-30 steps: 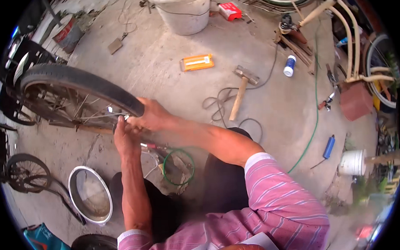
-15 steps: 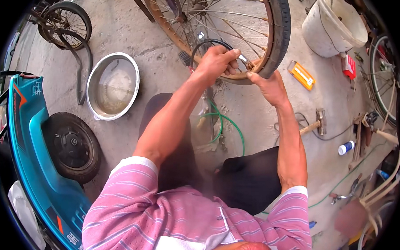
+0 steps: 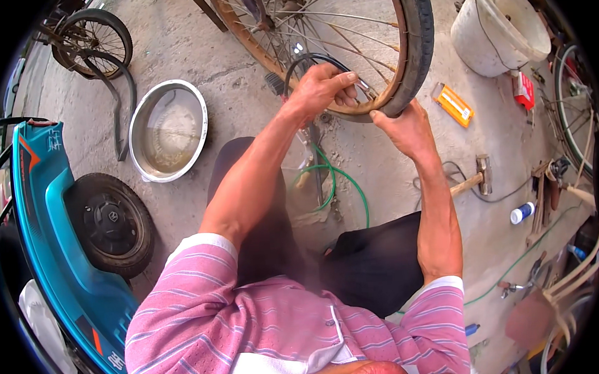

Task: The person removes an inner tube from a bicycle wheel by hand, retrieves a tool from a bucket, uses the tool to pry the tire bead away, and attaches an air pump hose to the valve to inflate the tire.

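Above my knees stands a bicycle wheel with a rusty rim (image 3: 359,108) and a black tyre (image 3: 419,57). My left hand (image 3: 321,90) is closed at the rim's inner side, pinching the end of a black air hose (image 3: 322,56) that loops over the hand. A small metal fitting (image 3: 370,92) shows at the fingertips beside the rim; the valve itself is hard to make out. My right hand (image 3: 406,132) grips the tyre from below, thumb against the near sidewall, its other fingers mostly hidden behind.
To the left are a metal basin (image 3: 201,134) of water, a spare wheel (image 3: 109,223) and a teal vehicle body (image 3: 56,215). Right lie an orange packet (image 3: 454,106), a hammer (image 3: 484,174) and a white bottle (image 3: 522,213), below a bucket (image 3: 486,42). A green hose (image 3: 366,201) crosses the floor.
The view has shifted slightly. My left hand has drawn back a little from the fitting with its fingers more curled. My right hand stays on the tyre.
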{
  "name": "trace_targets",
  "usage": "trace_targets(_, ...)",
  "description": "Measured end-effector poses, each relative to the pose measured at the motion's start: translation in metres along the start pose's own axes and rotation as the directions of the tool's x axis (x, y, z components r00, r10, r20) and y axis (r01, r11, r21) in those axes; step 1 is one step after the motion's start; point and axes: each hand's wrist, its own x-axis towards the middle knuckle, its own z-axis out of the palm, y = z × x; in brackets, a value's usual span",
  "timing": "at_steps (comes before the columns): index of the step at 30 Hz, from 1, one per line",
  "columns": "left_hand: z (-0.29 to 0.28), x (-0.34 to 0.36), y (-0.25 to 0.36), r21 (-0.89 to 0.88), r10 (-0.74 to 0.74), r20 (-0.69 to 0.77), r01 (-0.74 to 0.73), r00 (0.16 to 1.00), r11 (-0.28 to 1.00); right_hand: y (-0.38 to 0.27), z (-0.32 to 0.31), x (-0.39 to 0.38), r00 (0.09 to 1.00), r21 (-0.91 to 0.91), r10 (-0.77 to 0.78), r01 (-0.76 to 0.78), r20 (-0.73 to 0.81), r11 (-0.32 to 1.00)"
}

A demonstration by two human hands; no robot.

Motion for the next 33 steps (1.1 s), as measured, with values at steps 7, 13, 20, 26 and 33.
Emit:
trace_targets(7,0.01,0.004,-0.001,0.076,0.038,0.075,-0.044,0.996,0.996,0.018,0.005,-0.006,0.983,0.116,0.017,0.005,-0.181,0.993)
trace_targets(13,0.011,0.009,-0.011,-0.001,0.122,0.072,-0.122,0.99,0.992,0.016,0.001,-0.008,0.975,0.159,-0.001,0.037,-0.224,0.987)
trace_targets(20,0.006,0.014,-0.017,-0.239,0.064,-0.027,-0.069,0.998,0.968,0.021,-0.003,-0.006,0.971,0.143,-0.043,0.078,-0.237,0.987)
trace_targets(26,0.008,0.015,-0.018,-0.135,0.112,0.04,-0.106,0.993,0.985,0.014,-0.007,-0.007,0.98,0.193,-0.07,0.107,-0.188,0.975)
trace_targets(33,0.004,0.018,-0.015,-0.084,0.092,0.103,-0.084,0.99,0.993,0.024,-0.006,-0.005,0.984,0.223,-0.057,0.094,-0.169,0.97)
